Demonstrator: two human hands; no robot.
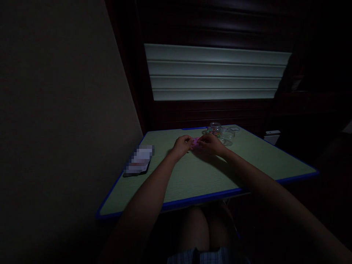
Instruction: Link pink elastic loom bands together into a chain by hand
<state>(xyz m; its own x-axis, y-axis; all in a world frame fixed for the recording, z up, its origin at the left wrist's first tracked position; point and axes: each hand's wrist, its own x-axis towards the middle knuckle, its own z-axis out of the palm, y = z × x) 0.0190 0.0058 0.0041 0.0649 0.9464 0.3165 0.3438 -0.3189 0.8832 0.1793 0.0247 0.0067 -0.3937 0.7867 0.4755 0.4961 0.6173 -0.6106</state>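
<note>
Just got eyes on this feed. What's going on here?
A person sits at a pale green, blue-edged table, with the left hand and right hand close together, fingers on a small pink item. It's too dark and small to tell exactly what it is. Just beyond the right hand are small multicoloured pieces and clear containers. A pixelated object lies near the table's left edge.
</note>
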